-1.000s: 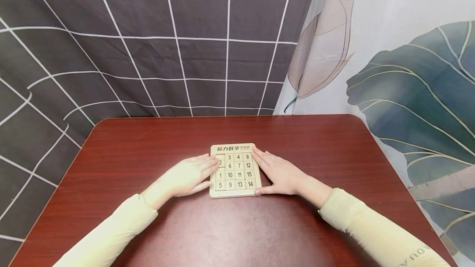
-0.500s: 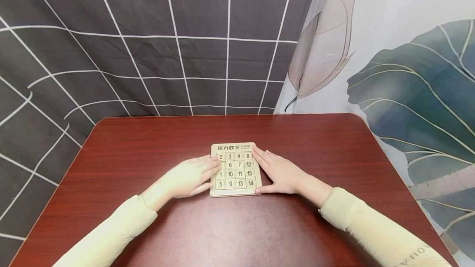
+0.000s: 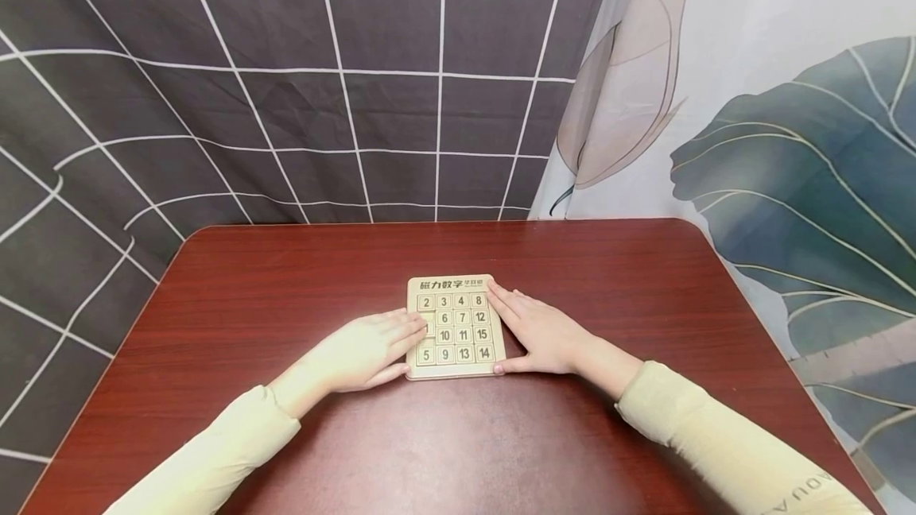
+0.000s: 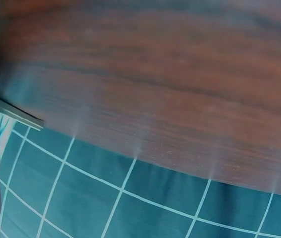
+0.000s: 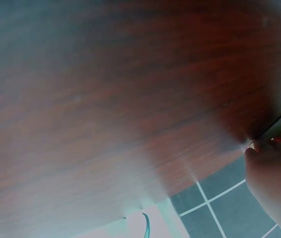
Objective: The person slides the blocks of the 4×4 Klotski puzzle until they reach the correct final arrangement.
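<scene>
A pale wooden number slide puzzle (image 3: 461,327) lies flat on the table, its numbered tiles in rows and Chinese lettering across its top border. My left hand (image 3: 368,350) reaches over the puzzle's left edge with fairly straight fingers, and the fingertips touch the tile marked 1, partly covering it. That tile sits in the left column between tile 2 (image 3: 426,302) and tile 5 (image 3: 426,355), with gaps above and below. Along the right edge rests my right hand (image 3: 547,334), fingers extended near the upper corner and thumb at the lower one. Both wrist views show only the puzzle's edge and part of each hand.
The reddish-brown wooden table (image 3: 286,269) has rounded far corners. Behind it hangs a dark curtain (image 3: 386,110) with white grid lines. A white curtain (image 3: 630,141) with leaf prints hangs at the right.
Tile 2 has slid up into the top row. Tile 1 has then moved upward under my left fingers, opening a gap above tile 5. My right hand keeps its place.
</scene>
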`<state>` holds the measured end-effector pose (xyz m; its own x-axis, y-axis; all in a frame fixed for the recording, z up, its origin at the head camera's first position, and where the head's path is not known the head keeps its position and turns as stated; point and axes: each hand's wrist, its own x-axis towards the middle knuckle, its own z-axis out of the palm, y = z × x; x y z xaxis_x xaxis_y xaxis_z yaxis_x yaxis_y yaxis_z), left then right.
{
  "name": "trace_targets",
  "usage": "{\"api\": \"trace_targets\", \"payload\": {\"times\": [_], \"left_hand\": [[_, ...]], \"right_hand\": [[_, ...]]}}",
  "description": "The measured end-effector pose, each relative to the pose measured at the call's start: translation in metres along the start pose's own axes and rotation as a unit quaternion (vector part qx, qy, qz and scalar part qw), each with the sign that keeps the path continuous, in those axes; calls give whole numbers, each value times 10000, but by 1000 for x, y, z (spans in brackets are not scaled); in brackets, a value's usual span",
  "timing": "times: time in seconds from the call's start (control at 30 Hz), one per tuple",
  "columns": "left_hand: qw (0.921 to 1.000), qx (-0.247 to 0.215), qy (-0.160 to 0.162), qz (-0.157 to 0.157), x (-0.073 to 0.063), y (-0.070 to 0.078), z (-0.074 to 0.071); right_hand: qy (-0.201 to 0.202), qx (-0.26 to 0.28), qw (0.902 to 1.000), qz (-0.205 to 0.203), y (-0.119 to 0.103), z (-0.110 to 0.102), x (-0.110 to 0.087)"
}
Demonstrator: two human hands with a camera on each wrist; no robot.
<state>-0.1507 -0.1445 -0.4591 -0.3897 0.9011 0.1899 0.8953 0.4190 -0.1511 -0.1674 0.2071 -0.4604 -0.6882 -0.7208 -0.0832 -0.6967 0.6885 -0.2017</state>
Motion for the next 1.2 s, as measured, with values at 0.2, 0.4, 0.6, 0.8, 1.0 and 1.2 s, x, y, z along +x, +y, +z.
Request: {"api": "trace_targets", "payload": {"times": [0.2,0.4,0.6,0.8,1.0,1.2], "left_hand": [[9995,-52,-208,-246,3,-5,-1],[10000,6,-27,-37,-2,-1,-3],[9972,63,544,501,-11,11,-4],[9952,95,608,767,-12,19,0],[9981,83,402,451,-9,14,2],[9990,62,321,297,-5,8,2]], "right_hand": [[-1,8,10000,-10,-1,-1,0],[12,-8,10000,-18,1,1,1],[19,8,10000,-34,2,2,1],[36,34,10000,-35,2,1,0],[41,39,10000,-59,3,3,1],[50,34,10000,-64,4,3,0]]}}
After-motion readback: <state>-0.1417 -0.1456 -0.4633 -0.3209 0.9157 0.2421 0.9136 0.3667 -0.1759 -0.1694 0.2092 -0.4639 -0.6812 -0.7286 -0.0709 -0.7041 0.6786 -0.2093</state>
